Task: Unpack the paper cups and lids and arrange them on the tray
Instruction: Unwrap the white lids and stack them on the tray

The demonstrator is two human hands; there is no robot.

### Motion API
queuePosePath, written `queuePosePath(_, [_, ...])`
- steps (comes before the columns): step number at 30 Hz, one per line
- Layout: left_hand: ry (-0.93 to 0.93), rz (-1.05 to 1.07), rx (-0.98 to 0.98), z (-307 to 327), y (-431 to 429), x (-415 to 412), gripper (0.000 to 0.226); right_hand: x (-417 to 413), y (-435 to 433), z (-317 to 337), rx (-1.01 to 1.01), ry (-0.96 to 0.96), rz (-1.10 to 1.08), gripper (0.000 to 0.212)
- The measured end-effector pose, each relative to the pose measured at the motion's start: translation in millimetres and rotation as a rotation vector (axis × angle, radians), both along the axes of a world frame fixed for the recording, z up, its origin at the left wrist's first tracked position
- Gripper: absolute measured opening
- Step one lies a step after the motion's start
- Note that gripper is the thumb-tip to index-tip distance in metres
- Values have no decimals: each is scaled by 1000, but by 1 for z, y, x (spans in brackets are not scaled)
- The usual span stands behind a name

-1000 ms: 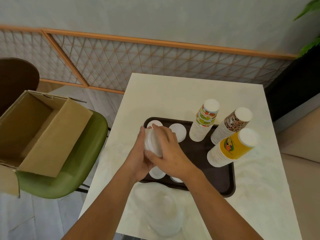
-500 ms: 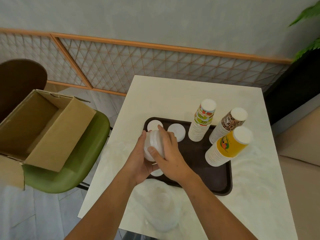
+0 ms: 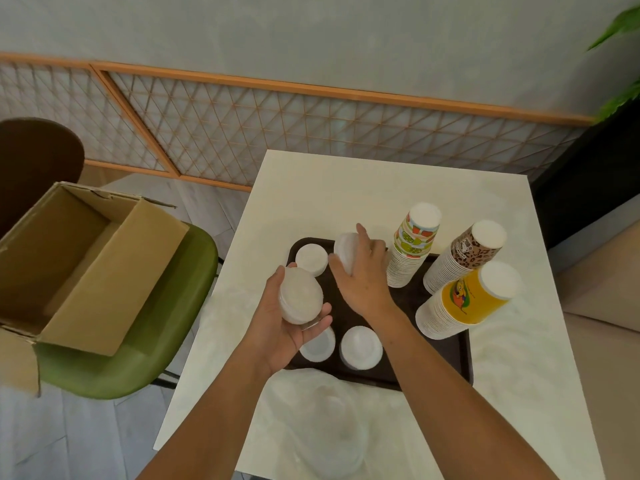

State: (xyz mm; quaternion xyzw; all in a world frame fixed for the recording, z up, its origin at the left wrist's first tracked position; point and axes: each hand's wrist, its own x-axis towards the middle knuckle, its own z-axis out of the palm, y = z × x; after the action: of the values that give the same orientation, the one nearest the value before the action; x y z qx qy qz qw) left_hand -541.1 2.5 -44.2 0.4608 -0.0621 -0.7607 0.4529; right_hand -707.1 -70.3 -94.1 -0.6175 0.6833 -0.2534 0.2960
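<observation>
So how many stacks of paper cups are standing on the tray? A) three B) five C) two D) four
A: three stand upside down on the tray: the fruit-print cup stack, the leopard-print cup stack and the yellow cup stack.

- Held lids (image 3: 344,251): mostly behind the fingers of the right hand (image 3: 363,277); number cannot be told.
- Lid stack (image 3: 299,295) in the left hand (image 3: 287,329): layers too fine to count.
- Tray lid (image 3: 322,346): partly under the left palm.
- Tray (image 3: 403,301): middle covered by both hands.
- Clear wrapper (image 3: 325,431): blurred, perhaps a plastic sleeve.
- Cardboard box (image 3: 86,268): cut off at the left edge.
</observation>
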Motion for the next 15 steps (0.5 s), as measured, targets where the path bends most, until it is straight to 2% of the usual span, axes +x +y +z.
queuePosePath(3, [-10, 5, -5, -4, -4, 7, 54, 0, -20, -23, 82, 332, 131, 84])
queuePosePath(6, [-41, 3, 3, -8, -8, 16, 56, 1, -32, -41, 101, 521, 215, 83])
queuePosePath(11, [-29, -4, 40, -19, -13, 30, 54, 1, -42, -65, 118, 671, 233, 82])
queuePosePath(15, [-34, -9, 57, -23, -18, 34, 54, 4, -47, -77, 178, 676, 236, 83])
